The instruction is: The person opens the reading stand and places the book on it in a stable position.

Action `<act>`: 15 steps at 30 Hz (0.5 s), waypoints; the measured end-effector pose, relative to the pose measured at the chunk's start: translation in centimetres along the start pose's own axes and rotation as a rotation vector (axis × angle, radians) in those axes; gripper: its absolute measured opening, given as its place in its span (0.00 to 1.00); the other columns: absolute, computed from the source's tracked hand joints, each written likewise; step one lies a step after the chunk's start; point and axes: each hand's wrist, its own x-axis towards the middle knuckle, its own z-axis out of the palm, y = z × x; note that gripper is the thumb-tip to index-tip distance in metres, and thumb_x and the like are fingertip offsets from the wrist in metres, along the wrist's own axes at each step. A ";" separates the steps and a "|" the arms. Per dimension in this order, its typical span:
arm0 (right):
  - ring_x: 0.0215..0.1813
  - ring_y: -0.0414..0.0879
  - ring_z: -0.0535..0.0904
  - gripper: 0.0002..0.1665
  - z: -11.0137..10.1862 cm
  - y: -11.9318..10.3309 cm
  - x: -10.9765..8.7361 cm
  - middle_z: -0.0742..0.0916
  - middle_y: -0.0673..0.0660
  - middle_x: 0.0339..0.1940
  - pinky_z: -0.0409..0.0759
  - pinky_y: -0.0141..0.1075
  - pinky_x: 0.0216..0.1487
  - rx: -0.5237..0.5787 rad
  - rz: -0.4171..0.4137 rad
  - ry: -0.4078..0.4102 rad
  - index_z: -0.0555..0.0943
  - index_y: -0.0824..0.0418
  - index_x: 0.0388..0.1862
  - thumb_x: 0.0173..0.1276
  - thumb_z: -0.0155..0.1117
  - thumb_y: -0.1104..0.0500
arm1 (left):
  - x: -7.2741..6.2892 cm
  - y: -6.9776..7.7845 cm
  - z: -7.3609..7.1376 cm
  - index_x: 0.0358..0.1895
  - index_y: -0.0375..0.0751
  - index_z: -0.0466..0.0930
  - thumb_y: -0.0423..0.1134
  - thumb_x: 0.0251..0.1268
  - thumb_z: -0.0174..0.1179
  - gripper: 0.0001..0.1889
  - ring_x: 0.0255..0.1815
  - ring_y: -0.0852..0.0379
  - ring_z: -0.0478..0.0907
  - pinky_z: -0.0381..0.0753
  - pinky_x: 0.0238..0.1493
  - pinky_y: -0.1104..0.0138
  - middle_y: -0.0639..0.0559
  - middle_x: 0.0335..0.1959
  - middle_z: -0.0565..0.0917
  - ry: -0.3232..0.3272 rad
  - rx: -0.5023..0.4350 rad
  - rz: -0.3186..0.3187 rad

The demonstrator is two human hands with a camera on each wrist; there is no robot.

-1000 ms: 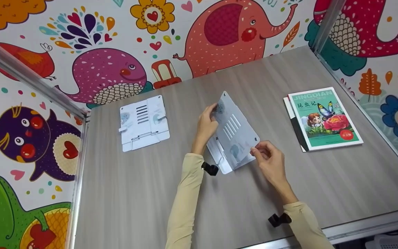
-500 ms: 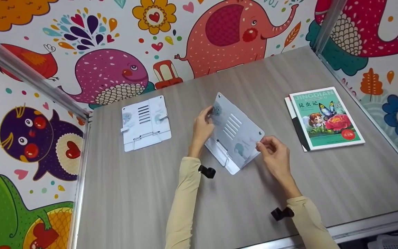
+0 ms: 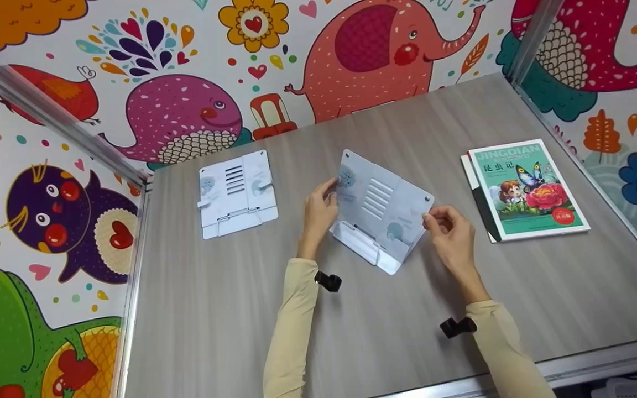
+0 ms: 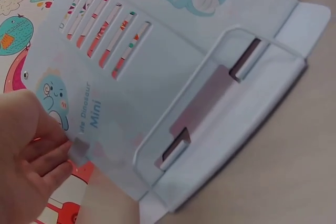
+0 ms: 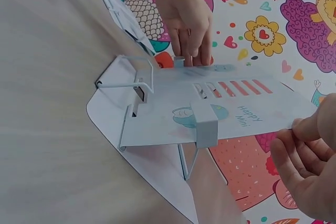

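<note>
A pale blue-white book stand point(image 3: 385, 213) with slots and dinosaur prints stands tilted up on its base, its wire page holder point(image 4: 184, 98) low at the front. My left hand point(image 3: 318, 215) holds its left edge, fingers curled at the side clip in the left wrist view. At the upper right corner my right hand point(image 3: 452, 235) pinches the panel edge between thumb and fingers, as the right wrist view point(image 5: 310, 156) shows. A side clip point(image 5: 206, 129) sticks out from the panel below that hand. Its rear wire support point(image 5: 184, 163) shows between panel and base.
A second, similar book stand point(image 3: 238, 193) lies folded flat at the left of the table point(image 3: 213, 309). To the right, a green-covered book point(image 3: 534, 193) rests on another book with a black-and-white edge point(image 3: 484, 213). Cartoon-printed walls point(image 3: 274, 61) enclose the back and sides.
The book stand's panel has turned to face me more squarely, its upper right corner swinging right. My right hand has moved right and slightly away from me with it; my left hand shifted slightly left.
</note>
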 end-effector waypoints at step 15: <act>0.31 0.36 0.74 0.04 0.7 2.3 3.4 0.83 0.62 0.33 0.71 0.20 0.32 -0.133 -0.026 -0.045 0.80 0.71 0.40 0.71 0.64 0.68 | -1.5 -2.1 -1.2 0.53 0.35 0.85 0.29 0.71 0.61 0.11 0.51 0.49 0.85 0.84 0.57 0.64 0.41 0.50 0.88 0.160 -0.100 -0.004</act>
